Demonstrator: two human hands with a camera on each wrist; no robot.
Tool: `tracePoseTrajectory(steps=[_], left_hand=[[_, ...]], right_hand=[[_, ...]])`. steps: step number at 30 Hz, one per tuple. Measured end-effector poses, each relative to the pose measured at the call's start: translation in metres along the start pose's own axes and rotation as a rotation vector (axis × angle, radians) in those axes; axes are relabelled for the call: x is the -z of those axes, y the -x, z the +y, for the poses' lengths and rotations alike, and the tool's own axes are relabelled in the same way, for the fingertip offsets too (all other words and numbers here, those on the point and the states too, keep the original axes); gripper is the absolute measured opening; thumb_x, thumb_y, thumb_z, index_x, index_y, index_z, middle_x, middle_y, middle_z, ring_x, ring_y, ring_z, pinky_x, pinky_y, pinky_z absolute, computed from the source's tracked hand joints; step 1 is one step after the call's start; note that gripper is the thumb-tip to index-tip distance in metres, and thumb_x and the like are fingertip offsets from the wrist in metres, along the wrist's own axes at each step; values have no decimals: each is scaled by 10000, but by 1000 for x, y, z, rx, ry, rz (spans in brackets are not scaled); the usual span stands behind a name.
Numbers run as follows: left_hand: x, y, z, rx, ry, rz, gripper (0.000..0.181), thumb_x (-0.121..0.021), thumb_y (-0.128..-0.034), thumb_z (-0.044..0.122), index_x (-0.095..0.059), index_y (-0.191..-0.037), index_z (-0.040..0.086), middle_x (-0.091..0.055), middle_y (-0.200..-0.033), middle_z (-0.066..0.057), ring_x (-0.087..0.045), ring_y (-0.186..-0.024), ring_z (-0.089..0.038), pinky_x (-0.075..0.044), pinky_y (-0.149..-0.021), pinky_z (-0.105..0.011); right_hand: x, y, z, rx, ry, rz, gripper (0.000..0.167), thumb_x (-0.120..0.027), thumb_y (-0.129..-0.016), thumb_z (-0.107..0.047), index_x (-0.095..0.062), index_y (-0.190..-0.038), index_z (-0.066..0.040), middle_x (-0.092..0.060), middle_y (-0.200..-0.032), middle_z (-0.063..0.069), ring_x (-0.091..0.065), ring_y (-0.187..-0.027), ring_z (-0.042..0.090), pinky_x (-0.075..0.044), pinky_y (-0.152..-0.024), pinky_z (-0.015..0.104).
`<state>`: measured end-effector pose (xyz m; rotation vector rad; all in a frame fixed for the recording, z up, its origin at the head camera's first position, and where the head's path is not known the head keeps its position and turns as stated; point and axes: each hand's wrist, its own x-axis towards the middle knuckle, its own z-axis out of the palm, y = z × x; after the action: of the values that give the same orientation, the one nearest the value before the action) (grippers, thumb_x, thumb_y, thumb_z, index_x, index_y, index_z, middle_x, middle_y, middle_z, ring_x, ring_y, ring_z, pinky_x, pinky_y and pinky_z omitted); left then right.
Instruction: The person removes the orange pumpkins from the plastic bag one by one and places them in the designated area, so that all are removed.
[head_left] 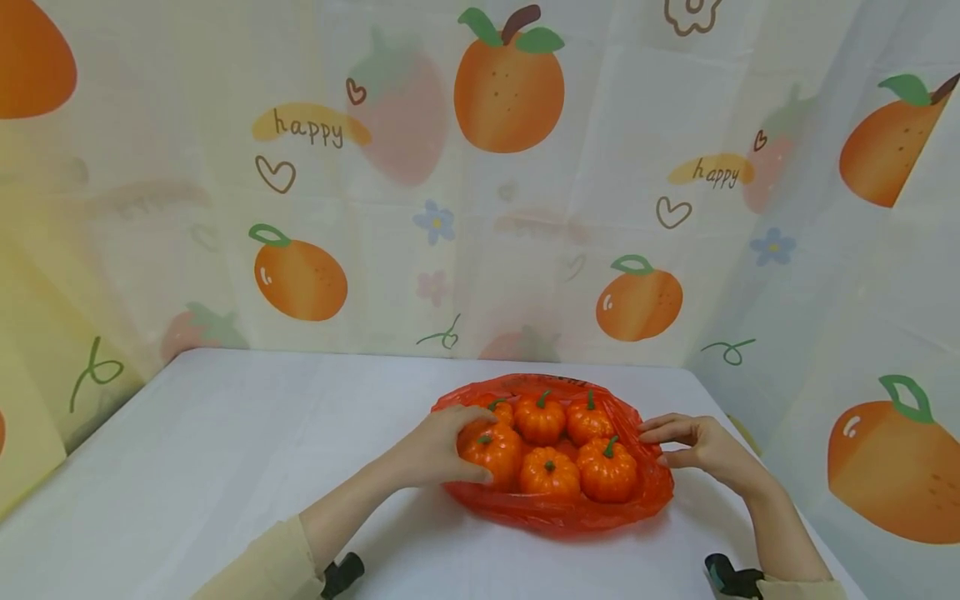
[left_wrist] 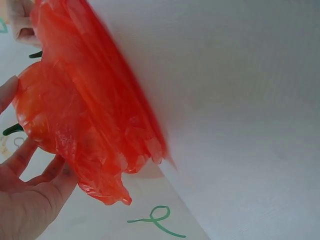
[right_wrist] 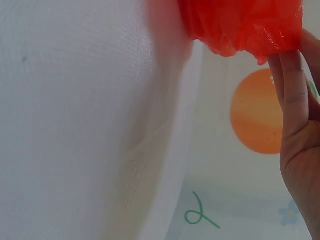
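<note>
Clearly, a crinkled, translucent red plastic bag [head_left: 555,515] sits toward three o'clock on the white tabletop [head_left: 225,467], its mouth spread round several glossy, ribbed orange pumpkins with green stems [head_left: 550,477]. At the bag's nine o'clock, the left hand [head_left: 441,446] curves its thumb and fingers round a large front pumpkin [head_left: 501,452] and grips it. At three o'clock, the right hand [head_left: 699,442] touches the bag's edge with extended fingers, thumb spaced apart from them
</note>
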<state>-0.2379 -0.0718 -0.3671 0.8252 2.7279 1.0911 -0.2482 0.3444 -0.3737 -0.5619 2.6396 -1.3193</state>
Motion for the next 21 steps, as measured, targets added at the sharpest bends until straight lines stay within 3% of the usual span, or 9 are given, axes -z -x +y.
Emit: tracePoseTrajectory(steps=[9,14,21], left_hand=[[10,3,3,39,53,84,617,-827,-756,314,-580,-1316,237,-599,-1352,-5,-523,-1275,-256,-539,-976,-545],[22,5,6,46,77,153,621,-830,-751,309,-582,-1317,246,-602,-1318,-9,-560,-1193,-242,-577,-919,-465],[40,8,4,54,100,249,627,-816,-770,282,-563,-1344,242,-597,-1263,-27,-543,-1086,-240,-577,-785,-312]], right_hand=[[-1,0,-2,5,-10,3,314,-697,-836,-81,-724,-1140,-7,-592,-1314,290,-541,-1055,-153,-591,-809,229],[0,0,-4,30,-19,-2,316,-693,-841,-86,-717,-1142,11,-575,-1317,322,-531,-1059,-163,-592,-801,227],[-2,-1,-5,13,-15,14,320,-703,-841,-89,-720,-1148,-3,-617,-1303,245,-533,-1056,-165,-592,-798,229]])
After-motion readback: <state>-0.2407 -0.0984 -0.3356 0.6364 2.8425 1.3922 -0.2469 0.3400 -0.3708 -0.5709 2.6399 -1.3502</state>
